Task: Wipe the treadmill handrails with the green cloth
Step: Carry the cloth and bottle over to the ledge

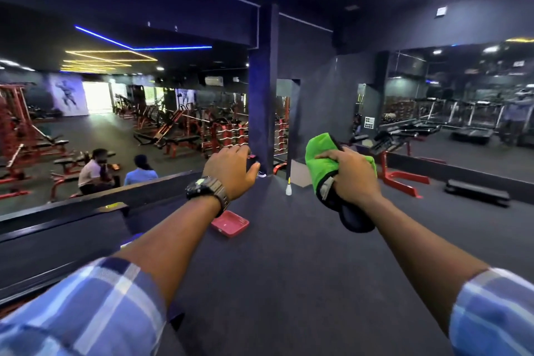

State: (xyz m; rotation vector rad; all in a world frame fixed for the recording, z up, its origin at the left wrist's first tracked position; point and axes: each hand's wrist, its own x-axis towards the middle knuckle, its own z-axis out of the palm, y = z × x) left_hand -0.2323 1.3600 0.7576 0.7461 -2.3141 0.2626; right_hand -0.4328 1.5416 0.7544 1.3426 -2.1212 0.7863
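Both hands reach forward over a dark gym floor [289,269]. Right hand [354,175] curls round the green cloth [320,162], which is wrapped over the black padded end of a treadmill handrail [354,218]; the cloth bunches above and to the left of the knuckles, and the handrail's rounded tip sticks out below the wrist. Left hand [231,172] is curled over a dark handrail grip [252,164], of which only a small part shows past the fingers, and a dark wristwatch [202,186] sits on that wrist. Blue checked sleeves [86,306] are rolled up both forearms. On the floor between the arms lies a pink tray [231,224], and farther off a small white bottle [288,188] stands upright. Beyond a low dark wall [95,196], two people [115,172] sit among red weight benches [173,139].
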